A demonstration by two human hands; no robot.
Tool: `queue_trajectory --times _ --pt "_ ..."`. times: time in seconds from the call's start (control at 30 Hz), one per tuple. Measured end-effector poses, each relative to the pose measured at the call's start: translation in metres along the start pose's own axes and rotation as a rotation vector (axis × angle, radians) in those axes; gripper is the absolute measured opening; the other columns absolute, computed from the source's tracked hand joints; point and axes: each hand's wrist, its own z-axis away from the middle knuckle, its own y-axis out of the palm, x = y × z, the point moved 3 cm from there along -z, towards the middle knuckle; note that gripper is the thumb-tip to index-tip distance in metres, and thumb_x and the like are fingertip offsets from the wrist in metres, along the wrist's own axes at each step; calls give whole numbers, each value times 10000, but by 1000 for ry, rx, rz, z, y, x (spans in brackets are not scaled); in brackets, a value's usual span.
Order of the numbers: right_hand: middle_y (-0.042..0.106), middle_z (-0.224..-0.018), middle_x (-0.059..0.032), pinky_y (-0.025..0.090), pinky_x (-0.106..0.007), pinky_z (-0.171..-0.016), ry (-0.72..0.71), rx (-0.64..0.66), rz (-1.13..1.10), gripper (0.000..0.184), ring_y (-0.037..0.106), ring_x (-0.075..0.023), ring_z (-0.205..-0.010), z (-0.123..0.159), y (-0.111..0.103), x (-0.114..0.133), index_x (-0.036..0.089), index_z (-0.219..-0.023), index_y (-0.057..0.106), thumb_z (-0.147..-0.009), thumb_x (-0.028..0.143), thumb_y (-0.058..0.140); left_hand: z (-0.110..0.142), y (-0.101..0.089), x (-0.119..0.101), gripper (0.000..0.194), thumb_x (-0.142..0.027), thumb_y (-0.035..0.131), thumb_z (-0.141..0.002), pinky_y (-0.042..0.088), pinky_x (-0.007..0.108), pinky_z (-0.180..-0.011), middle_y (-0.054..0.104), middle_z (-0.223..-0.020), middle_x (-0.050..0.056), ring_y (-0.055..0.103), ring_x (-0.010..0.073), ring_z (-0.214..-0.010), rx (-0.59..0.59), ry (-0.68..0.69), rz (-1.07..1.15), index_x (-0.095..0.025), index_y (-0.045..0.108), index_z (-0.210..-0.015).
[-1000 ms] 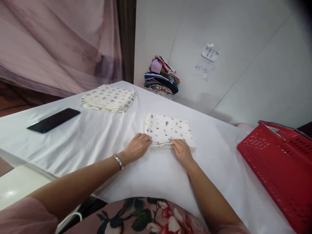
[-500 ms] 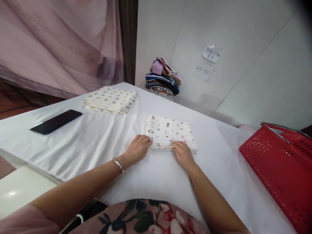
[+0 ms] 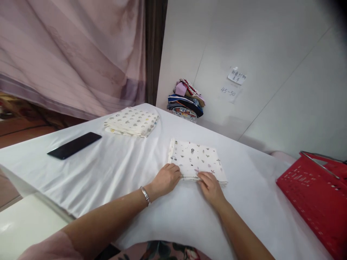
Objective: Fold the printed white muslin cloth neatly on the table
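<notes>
A white cloth with small printed motifs (image 3: 196, 157) lies folded into a neat rectangle in front of me. My left hand (image 3: 166, 178) pinches its near left corner, fingers closed on the edge. Along the near edge, right of the middle, my right hand (image 3: 210, 186) grips the layers between thumb and fingers. The cloth rests flat on the white-covered table (image 3: 130, 159). Further left and back lies a second folded cloth (image 3: 131, 122), cream with grey shapes, touched by neither hand.
A black phone-like slab (image 3: 74, 145) lies on the table at the left. At the right stands a red perforated basket (image 3: 311, 191) with a metal handle. Behind the table edge is a pile of folded clothes (image 3: 186, 101) by the wall. A pink curtain (image 3: 81, 54) hangs at back left.
The whole view has shifted, so everything sits lower and a little further right. Both hands keep hold of the cloth's near edge, with little movement against it.
</notes>
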Motion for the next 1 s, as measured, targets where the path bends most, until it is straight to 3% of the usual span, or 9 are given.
queue_trajectory --times 0.13,0.23,0.37,0.53,0.63,0.7,0.8,0.93,1.0 --pt "602 -1115 -75 513 -384 -804 177 48 -131 243 549 -225 -1042 -8 -8 5 244 -1033 632 -859 297 470 8 2 3 219 -190 384 -886 385 336 -768 580 -869 50 500 172 -845 -69 0 61 -179 600 -847" --pt "570 -1180 -80 535 -362 -746 202 21 -175 276 530 -233 -1088 -31 -15 8 249 -1053 629 -871 340 443 9 1 2 225 -199 387 -886 391 340 -754 580 -854 51 505 173 -832 -90 -19 97 -182 606 -837" --pt "464 -1315 -86 447 -443 -907 178 -21 -34 342 408 -248 -1225 -63 -10 -6 242 -1161 567 -878 362 417 10 2 4 226 -194 388 -885 400 338 -756 587 -857 50 512 170 -835 -105 -26 132 -186 612 -851" --pt "377 -1388 -105 292 -537 -993 224 269 200 468 274 -298 -1306 -68 23 -40 245 -1277 465 -874 473 396 9 -2 9 253 -209 373 -896 413 318 -749 595 -815 37 526 154 -794 -91 -42 166 -181 600 -787" --pt "308 -1426 -107 258 -544 -999 229 316 264 474 227 -297 -1324 -62 34 -48 245 -1314 416 -903 466 330 -7 -13 15 267 -231 381 -891 421 318 -736 592 -757 33 537 152 -757 -69 -51 140 -172 586 -730" --pt "292 -1432 -111 253 -543 -998 229 316 277 475 222 -296 -1326 -59 36 -48 243 -1324 402 -910 461 316 -24 -20 21 231 -254 407 -881 418 338 -783 612 -829 46 549 171 -836 -76 -36 96 -172 598 -778" --pt "269 -1443 -101 232 -540 -1010 248 349 266 496 199 -290 -1334 -59 35 -47 249 -1342 375 -909 478 299 -47 -17 35 202 -290 458 -856 349 401 -935 586 -1106 82 474 227 -1101 -105 -53 18 -179 603 -943" --pt "292 -1435 -94 261 -506 -1014 233 429 237 495 234 -277 -1325 -67 26 -56 258 -1333 395 -887 471 367 -51 15 59 407 -382 442 -853 293 468 -995 417 -1357 113 292 272 -1290 17 -243 38 -176 496 -1199" --pt "314 -1425 -96 267 -502 -1014 208 383 266 475 254 -271 -1318 -74 15 -69 258 -1317 416 -874 431 414 -45 28 65 462 -407 379 -876 277 471 -1013 343 -1415 96 214 261 -1330 67 -278 93 -178 431 -1273"
